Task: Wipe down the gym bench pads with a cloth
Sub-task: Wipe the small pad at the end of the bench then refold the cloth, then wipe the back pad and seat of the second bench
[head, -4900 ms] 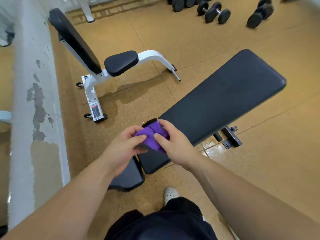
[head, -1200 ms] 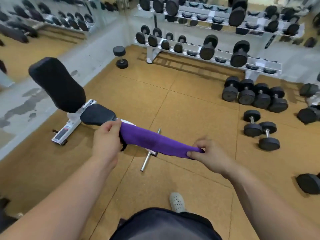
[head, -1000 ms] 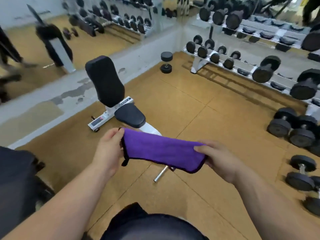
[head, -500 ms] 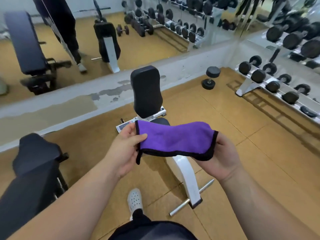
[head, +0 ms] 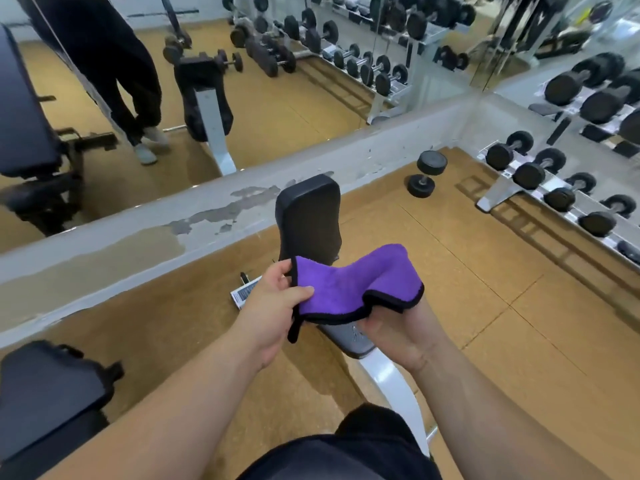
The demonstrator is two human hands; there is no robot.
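Observation:
A purple cloth (head: 356, 285) with a black hem hangs between my hands at chest height. My left hand (head: 273, 306) pinches its left edge with the thumb on top. My right hand (head: 401, 334) holds it from underneath, with its fingers hidden by the fabric. Straight ahead stands a white-framed bench with an upright black back pad (head: 308, 216). Its seat pad (head: 349, 337) shows only in part below the cloth. The bench's white leg (head: 394, 382) runs toward me.
A second black bench pad (head: 48, 393) sits at the lower left. A low grey ledge (head: 138, 237) under a wall mirror runs behind the bench. A loose dumbbell (head: 426, 173) lies on the cork floor. A dumbbell rack (head: 540, 188) lines the right side.
The view swung from the flat bench round to the upright bench. My hands unfolded the bunched cloth, stretched it out, and now hold it slack with the right hand beneath it.

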